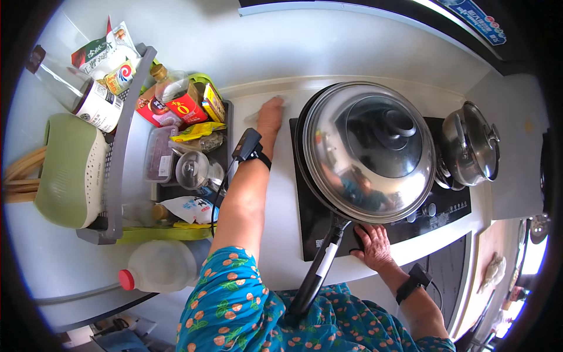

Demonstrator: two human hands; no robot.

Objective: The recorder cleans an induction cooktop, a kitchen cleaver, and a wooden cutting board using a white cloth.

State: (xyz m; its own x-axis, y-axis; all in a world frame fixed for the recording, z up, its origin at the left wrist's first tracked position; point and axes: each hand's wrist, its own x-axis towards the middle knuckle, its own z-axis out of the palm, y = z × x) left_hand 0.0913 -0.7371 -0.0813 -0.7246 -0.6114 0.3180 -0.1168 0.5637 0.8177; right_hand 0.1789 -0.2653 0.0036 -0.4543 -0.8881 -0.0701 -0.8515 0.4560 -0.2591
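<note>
My left hand reaches to the back of the white countertop, between the shelf rack and the cooktop. Its fingers are blurred, and a pale smear beside them could be a cloth or wet surface; I cannot tell which. My right hand lies flat with fingers spread on the front edge of the black glass cooktop. Just behind it sits a large wok under a domed steel lid with a black knob. The wok's black handle points toward my body, left of my right hand.
A small lidded steel pot stands right of the wok. At left, a grey two-tier rack holds bottles, packets and a green strainer basket. A plastic jug with a red cap lies in front of it. A range hood hangs above.
</note>
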